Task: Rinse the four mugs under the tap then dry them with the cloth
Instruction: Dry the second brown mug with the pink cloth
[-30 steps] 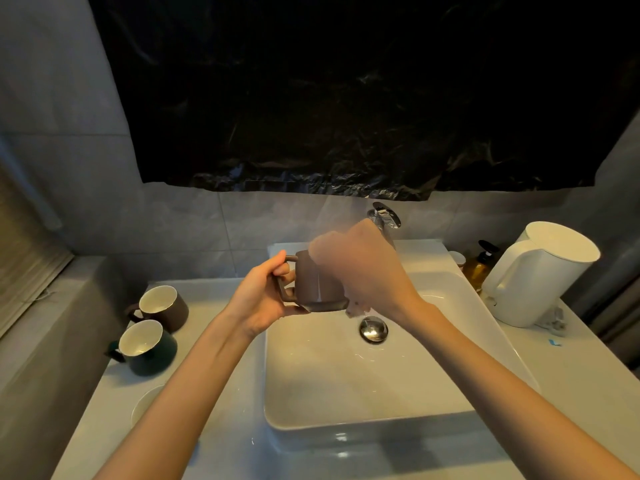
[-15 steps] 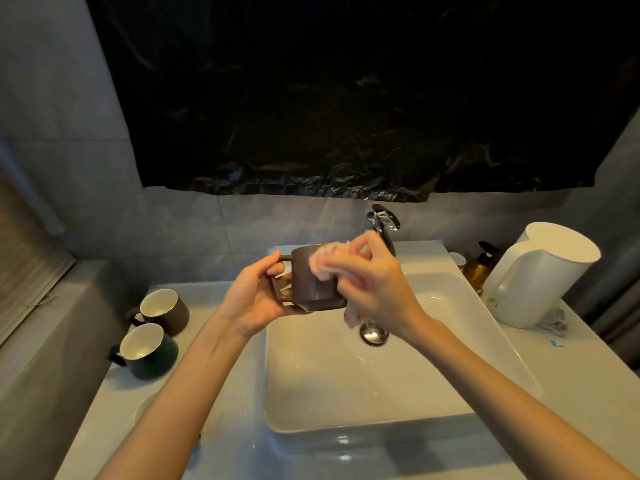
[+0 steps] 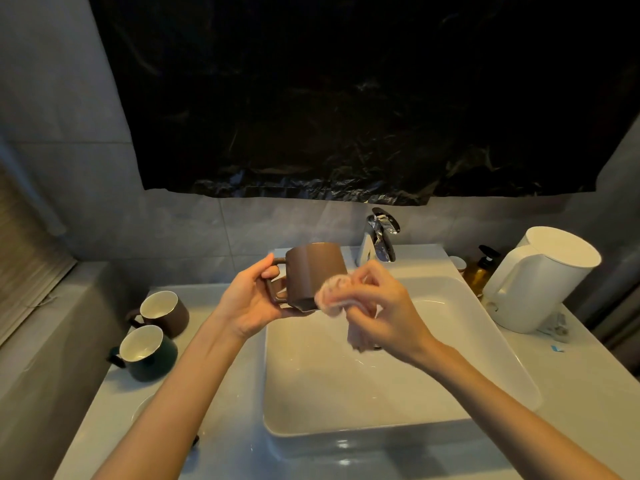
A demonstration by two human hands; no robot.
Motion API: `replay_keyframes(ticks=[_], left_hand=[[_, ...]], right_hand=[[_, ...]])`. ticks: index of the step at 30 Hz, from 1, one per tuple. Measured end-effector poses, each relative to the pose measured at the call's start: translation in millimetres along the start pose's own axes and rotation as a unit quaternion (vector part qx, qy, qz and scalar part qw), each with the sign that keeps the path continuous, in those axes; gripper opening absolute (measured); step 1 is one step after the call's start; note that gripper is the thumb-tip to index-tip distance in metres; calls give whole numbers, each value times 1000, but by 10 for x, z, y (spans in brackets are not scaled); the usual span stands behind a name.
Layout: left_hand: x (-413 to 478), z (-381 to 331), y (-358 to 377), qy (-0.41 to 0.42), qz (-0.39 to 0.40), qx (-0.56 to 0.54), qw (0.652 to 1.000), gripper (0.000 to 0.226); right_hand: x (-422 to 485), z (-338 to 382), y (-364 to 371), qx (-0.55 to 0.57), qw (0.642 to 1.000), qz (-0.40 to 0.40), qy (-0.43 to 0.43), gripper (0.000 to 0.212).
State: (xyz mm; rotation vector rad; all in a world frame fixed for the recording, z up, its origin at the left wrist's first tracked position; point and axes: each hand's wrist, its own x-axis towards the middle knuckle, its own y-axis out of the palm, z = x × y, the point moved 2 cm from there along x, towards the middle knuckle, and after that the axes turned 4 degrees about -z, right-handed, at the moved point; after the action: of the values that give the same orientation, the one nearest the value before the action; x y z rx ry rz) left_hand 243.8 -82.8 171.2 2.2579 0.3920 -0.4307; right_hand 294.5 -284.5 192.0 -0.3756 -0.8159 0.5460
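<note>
Above the white sink (image 3: 398, 403), the left hand (image 3: 249, 303) grips the smooth brown mug (image 3: 311, 271) by its handle; the right hand (image 3: 384, 306) presses the crumpled pink cloth (image 3: 334, 292) on its side

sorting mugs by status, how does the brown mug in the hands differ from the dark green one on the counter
The brown mug is held over the sink by its handle in the left hand, while the dark green mug stands on the counter. The brown mug is tilted away, its inside hidden; the green mug is upright, showing a pale inside. The cloth in the right hand presses the brown mug's side; nothing touches the green one. Both have a handle.
</note>
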Motion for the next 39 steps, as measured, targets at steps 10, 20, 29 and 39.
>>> replay_keyframes(ticks=[10, 20, 29, 39], left_hand=[[-62, -58, -19, 22, 33, 38, 998, 41], [-151, -81, 100, 0, 53, 45, 998, 40], [-284, -73, 176, 156, 18, 335, 929, 67], [-317, 31, 396, 541, -45, 628, 557, 95]], right_hand=[[325, -195, -323, 85, 959, -67, 263, 17], [260, -104, -88, -197, 978, 55, 30, 117], [340, 36, -142, -256, 966, 8, -46, 83], [394, 52, -168, -205, 977, 29, -54, 92]])
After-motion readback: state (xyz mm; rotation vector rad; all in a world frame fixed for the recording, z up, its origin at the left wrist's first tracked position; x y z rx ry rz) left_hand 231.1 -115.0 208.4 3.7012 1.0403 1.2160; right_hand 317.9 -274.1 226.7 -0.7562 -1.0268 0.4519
